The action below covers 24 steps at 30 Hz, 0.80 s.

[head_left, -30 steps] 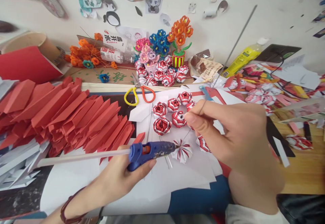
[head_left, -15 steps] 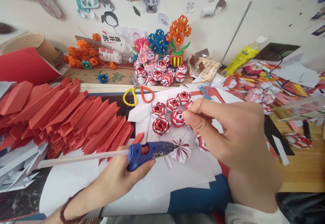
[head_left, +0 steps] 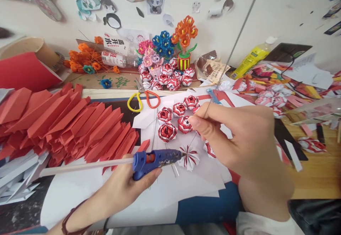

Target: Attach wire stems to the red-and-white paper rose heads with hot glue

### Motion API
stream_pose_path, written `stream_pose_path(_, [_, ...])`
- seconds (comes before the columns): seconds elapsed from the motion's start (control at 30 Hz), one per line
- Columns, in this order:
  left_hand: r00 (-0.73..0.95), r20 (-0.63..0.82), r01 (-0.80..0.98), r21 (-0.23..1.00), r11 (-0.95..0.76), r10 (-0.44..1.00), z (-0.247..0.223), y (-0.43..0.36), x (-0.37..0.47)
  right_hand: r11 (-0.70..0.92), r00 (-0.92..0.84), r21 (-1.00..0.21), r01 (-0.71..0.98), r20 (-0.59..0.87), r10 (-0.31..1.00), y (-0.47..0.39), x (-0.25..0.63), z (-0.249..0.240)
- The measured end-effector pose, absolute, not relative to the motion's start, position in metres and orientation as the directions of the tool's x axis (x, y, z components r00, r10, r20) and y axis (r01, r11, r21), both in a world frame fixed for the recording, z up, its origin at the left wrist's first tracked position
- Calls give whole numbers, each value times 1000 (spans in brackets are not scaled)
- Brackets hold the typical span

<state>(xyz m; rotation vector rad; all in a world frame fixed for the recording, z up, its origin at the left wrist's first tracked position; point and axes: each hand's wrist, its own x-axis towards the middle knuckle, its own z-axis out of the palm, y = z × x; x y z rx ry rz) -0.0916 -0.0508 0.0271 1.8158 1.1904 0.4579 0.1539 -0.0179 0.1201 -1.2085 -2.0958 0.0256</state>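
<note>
My left hand (head_left: 133,181) is wrapped round a blue hot glue gun (head_left: 157,161), with a long glue stick (head_left: 85,167) running out of its back end. The gun's nozzle meets the middle of a white-and-red folded paper flower (head_left: 189,158), which lies underside up on white paper. Between thumb and fingers, my right hand (head_left: 229,132) pinches a thin grey wire (head_left: 241,32) that slants up to the right. The wire's lower end reaches down to the flower's centre by the nozzle. Just behind are several finished red-and-white paper flowers (head_left: 167,132).
Folded red paper pieces (head_left: 80,121) are heaped at left, above white ones (head_left: 18,178). Scissors (head_left: 144,98) with yellow and orange handles lie behind the flowers. Pipe-cleaner flowers (head_left: 183,32) and a yellow bottle (head_left: 252,59) stand by the wall. Paper scraps (head_left: 295,89) cover the right side.
The whole view has shifted slightly. Both hands, the glue gun, the wire and the flower keep nearly the same positions relative to each other.
</note>
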Motion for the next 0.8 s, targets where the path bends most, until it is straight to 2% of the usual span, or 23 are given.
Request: stream_pose_path(0.8, [463,-155,473,876,-95,872,22,-51,-93,558,-325,-318,766,557,764,-18,154,121])
